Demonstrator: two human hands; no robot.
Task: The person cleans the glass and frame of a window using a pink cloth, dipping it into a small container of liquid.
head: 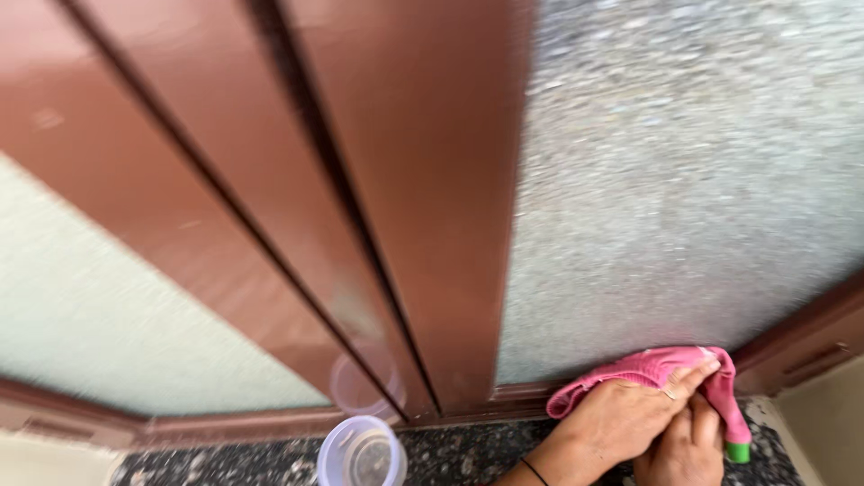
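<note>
My left hand point(630, 416) lies flat on a pink cloth point(643, 369), pressing it against the bottom of the frosted glass pane point(675, 180) where it meets the brown window frame point(423, 180). A dark band circles that wrist. My right hand point(682, 454) sits just below it at the frame's edge, fingers curled around the hanging end of the cloth. A small green piece point(738, 452) shows at that end; I cannot tell what it is.
A round clear plastic container point(360, 454) stands on the dark speckled sill point(468, 454), left of my hands. A second frosted pane point(99, 324) fills the left side. A brown rail point(801, 346) runs along the lower right.
</note>
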